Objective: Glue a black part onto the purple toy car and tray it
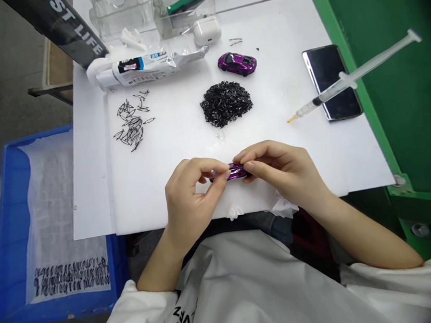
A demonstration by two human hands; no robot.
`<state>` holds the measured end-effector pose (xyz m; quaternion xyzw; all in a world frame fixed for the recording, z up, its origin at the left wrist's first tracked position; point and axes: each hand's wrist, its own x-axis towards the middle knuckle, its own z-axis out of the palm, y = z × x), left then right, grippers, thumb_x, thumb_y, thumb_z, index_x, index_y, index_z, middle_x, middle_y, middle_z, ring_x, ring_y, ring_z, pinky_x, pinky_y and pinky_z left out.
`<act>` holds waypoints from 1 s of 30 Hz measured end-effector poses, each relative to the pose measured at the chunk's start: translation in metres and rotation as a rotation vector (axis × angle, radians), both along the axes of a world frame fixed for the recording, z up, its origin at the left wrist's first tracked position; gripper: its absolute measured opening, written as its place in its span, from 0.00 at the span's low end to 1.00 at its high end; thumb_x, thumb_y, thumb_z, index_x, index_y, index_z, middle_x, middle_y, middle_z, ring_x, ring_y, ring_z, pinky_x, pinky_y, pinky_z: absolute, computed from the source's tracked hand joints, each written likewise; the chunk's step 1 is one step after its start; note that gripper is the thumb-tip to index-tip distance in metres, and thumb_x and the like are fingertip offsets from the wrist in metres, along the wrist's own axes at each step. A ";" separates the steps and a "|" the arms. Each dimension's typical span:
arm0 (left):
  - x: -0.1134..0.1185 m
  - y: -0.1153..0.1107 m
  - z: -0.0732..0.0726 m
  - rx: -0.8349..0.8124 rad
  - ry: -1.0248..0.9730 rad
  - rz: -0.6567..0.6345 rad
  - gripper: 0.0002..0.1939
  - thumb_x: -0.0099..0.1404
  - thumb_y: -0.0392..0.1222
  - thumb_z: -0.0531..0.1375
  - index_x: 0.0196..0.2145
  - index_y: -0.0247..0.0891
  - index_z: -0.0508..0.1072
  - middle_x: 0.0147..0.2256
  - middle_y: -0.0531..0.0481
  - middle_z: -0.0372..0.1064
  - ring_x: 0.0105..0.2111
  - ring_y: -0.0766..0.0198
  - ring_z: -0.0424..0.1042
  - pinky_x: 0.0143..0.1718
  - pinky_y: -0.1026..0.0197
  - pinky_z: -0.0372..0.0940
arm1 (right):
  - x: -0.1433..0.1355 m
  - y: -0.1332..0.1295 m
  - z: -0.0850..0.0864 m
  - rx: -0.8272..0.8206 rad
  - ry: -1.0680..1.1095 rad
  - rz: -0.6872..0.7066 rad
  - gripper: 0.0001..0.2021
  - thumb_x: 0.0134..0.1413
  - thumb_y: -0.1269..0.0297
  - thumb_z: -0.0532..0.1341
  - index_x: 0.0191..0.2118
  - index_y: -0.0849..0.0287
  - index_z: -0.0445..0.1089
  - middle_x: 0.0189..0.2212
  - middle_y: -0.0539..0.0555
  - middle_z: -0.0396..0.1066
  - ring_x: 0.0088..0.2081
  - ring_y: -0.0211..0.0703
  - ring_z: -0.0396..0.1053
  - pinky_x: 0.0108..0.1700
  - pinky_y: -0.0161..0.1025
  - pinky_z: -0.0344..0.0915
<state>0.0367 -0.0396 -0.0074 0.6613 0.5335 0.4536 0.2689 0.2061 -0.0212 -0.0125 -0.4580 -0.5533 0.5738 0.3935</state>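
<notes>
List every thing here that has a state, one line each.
left hand: pinching the held purple car.
right hand: pinching the same car.
held purple car: off the table.
second purple car: upright on its wheels.
earbud case: shut.
phone: screen dark.
syringe: plunger drawn out.

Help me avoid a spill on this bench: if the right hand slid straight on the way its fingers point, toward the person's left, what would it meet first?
The right hand would meet the purple toy car it already pinches, then at once the left hand gripping the car's other end.
</notes>
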 end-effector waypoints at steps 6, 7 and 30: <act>-0.006 -0.005 -0.001 -0.083 0.101 0.078 0.04 0.56 0.33 0.61 0.29 0.40 0.70 0.29 0.55 0.70 0.28 0.67 0.66 0.27 0.62 0.60 | 0.001 -0.002 -0.001 -0.013 0.104 0.027 0.10 0.57 0.67 0.56 0.45 0.56 0.63 0.37 0.52 0.70 0.42 0.40 0.69 0.33 0.32 0.74; -0.007 -0.006 -0.001 -0.093 0.122 0.085 0.04 0.56 0.33 0.61 0.29 0.40 0.70 0.29 0.55 0.70 0.28 0.67 0.65 0.27 0.63 0.60 | 0.001 -0.002 -0.001 -0.011 0.110 0.032 0.10 0.57 0.67 0.55 0.45 0.56 0.62 0.37 0.52 0.70 0.42 0.39 0.69 0.33 0.32 0.74; -0.006 -0.006 0.003 -0.103 0.190 0.048 0.06 0.55 0.31 0.61 0.30 0.41 0.69 0.29 0.57 0.69 0.28 0.68 0.63 0.26 0.64 0.58 | 0.000 -0.004 0.001 -0.033 0.131 0.036 0.08 0.57 0.67 0.55 0.43 0.56 0.63 0.37 0.52 0.70 0.44 0.41 0.68 0.34 0.32 0.74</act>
